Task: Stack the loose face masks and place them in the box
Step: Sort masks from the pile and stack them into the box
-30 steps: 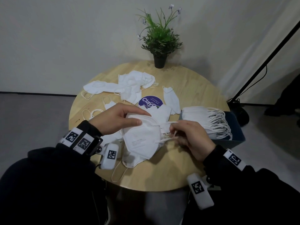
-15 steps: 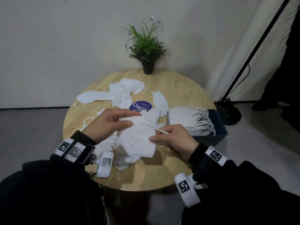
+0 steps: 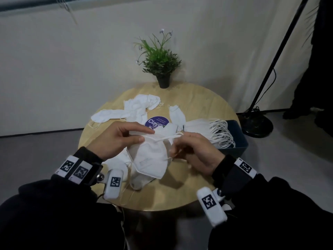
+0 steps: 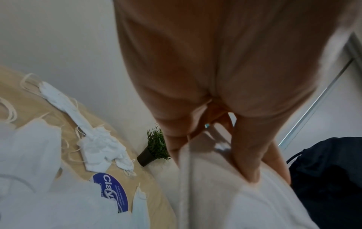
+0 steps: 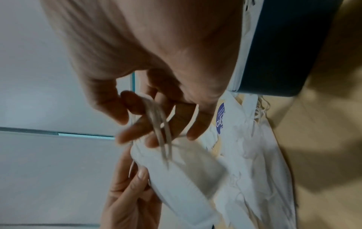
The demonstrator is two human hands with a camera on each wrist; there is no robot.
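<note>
Both wrist views are blurred and mostly filled by skin, so the fingertips read poorly there. The round purple sticker [image 3: 157, 121] on the bench [image 3: 201, 109] is half covered by masks, with only "Clay" legible. The dark blue box [image 3: 237, 139] sits at the bench's right edge, its inside hidden by a stack of masks [image 3: 200, 127] whose ear loops spill over the rim.

The left hand [image 3: 117, 139] pinches the upper edge of a folded white face mask [image 3: 149, 159] between thumb and forefinger, the other fingers lying along it. The right hand [image 3: 196, 152] has its fingers curled, an ear loop [image 3: 165, 137] of that mask caught across them — the right wrist view shows the thin strands [image 5: 160, 128] draped over the fingers. The mask hangs tilted just above the near part of the bench, over more loose masks [image 3: 142, 179] lying under it.

Further back lie a crumpled heap of masks [image 3: 138, 107] and a single mask [image 3: 177, 115], well apart from the box — beyond them a small potted plant [image 3: 160, 64].
</note>
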